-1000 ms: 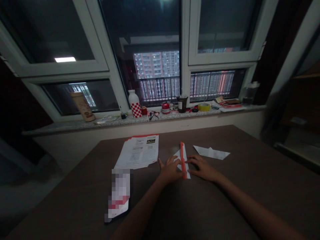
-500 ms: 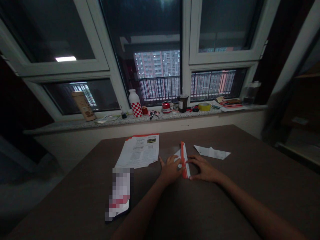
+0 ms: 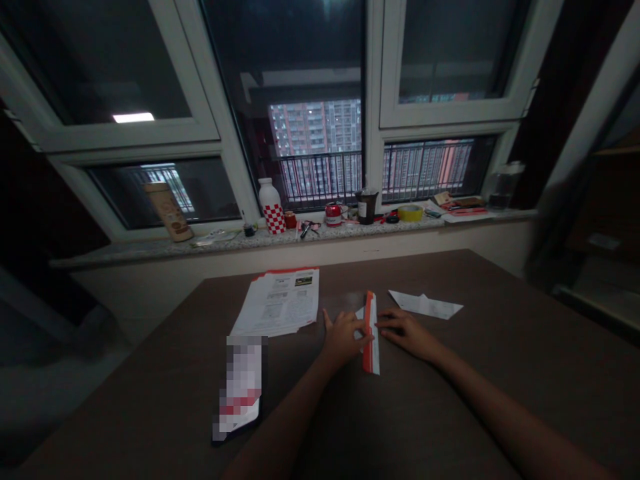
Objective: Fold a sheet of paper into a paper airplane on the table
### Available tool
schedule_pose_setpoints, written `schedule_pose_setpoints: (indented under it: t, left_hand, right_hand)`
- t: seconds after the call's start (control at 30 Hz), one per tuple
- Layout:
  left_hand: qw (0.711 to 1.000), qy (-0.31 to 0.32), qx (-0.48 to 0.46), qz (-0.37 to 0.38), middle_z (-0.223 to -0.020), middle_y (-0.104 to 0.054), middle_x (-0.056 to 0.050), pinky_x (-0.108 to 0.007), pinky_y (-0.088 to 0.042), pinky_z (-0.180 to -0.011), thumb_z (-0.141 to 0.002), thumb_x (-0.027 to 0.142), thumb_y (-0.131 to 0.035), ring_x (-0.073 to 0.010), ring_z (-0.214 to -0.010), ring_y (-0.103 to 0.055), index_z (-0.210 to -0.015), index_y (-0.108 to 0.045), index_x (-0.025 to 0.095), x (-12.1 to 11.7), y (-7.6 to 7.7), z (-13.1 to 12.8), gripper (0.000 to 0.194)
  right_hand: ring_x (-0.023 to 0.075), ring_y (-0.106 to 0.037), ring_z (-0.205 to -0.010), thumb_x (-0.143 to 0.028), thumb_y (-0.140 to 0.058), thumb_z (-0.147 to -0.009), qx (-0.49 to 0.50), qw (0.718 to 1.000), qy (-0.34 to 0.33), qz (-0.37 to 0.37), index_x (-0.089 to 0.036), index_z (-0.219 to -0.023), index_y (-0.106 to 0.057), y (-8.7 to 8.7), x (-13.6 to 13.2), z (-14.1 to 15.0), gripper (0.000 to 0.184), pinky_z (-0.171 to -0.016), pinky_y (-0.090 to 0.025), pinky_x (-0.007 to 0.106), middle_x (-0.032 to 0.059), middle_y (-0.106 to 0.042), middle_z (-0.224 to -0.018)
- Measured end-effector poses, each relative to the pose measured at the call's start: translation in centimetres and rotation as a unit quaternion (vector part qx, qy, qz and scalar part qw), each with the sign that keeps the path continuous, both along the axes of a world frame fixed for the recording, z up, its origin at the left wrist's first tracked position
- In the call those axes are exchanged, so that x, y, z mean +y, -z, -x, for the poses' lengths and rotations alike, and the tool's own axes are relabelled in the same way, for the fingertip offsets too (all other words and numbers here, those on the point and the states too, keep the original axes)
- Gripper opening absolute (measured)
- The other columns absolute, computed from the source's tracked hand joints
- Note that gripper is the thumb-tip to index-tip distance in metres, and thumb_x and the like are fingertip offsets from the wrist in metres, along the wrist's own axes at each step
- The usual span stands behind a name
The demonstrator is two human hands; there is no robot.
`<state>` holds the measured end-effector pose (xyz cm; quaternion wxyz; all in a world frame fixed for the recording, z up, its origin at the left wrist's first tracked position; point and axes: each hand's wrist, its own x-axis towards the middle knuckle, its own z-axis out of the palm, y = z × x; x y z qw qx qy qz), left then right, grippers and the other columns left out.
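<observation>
A folded sheet of paper [image 3: 371, 357], white with an orange-red strip along its length, lies on the table in a narrow upright band. A paler flap shows at its left side. My left hand [image 3: 344, 339] is on its left side, thumb and fingertips gripping the strip, with the little finger stretched away. My right hand [image 3: 409, 335] rests just right of the paper, its fingers extended and their tips at the paper's right edge. Beyond my right hand lies a folded white paper piece [image 3: 427, 306] with a small peak in its middle.
A stack of printed sheets [image 3: 280, 303] is left of my hands. Nearer to me lies a phone [image 3: 243, 421] with a blurred screen. Against the window, the stone sill [image 3: 220, 241] carries a checkered bottle [image 3: 273, 203], a dark cup [image 3: 367, 208], yellow tape [image 3: 410, 213] and other small items.
The folded paper has shifted slightly towards me and to the right. My right thumb has left the paper's lower corner, and its fingers have drawn closer together. My left hand has moved slightly right.
</observation>
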<state>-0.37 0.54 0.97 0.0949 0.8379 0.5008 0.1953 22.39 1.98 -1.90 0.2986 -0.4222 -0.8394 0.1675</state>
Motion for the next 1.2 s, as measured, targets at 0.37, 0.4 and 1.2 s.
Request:
schedule_pose_setpoints:
  t: [0.37,0.4,1.2]
  left_hand:
    - [1.000,0.020,0.020,-0.008,-0.119,-0.062,0.000,-0.067,0.010,-0.109,-0.092,0.049,-0.049,-0.0264,-0.118,-0.050,-0.119,-0.060,0.038,0.0,0.2,0.3,0.031]
    - [1.000,0.017,0.020,-0.007,-0.119,-0.062,0.000,-0.068,0.009,-0.109,-0.092,0.049,-0.049,-0.0266,-0.118,-0.050,-0.120,-0.059,0.038,0.0,0.2,0.3,0.032]
    - [0.996,0.015,0.091,0.019,-0.133,-0.052,-0.003,-0.072,-0.001,-0.107,-0.091,0.058,-0.043,-0.0310,-0.125,-0.043,-0.135,-0.047,0.042,0.5,0.3,0.1,0.046]
  right_hand:
    - [0.0258,-0.051,-0.121,-0.050,-0.048,-0.092,-0.010,1.000,0.007,0.027,-0.030,-0.103,-0.074,-0.8,-0.6,0.2,0.034,-0.105,-0.039,0.045,0.0056,-0.058,-0.128]
    - [0.0262,-0.051,-0.121,-0.050,-0.049,-0.092,-0.009,1.000,0.006,0.029,-0.030,-0.102,-0.074,-0.8,-0.6,0.2,0.034,-0.105,-0.038,0.045,0.0056,-0.058,-0.128]
    - [0.0285,-0.048,-0.125,-0.041,-0.049,-0.093,-0.031,0.995,0.090,-0.022,-0.026,-0.110,-0.072,1.1,1.1,0.9,0.032,-0.107,-0.039,0.047,0.0106,-0.053,-0.133]
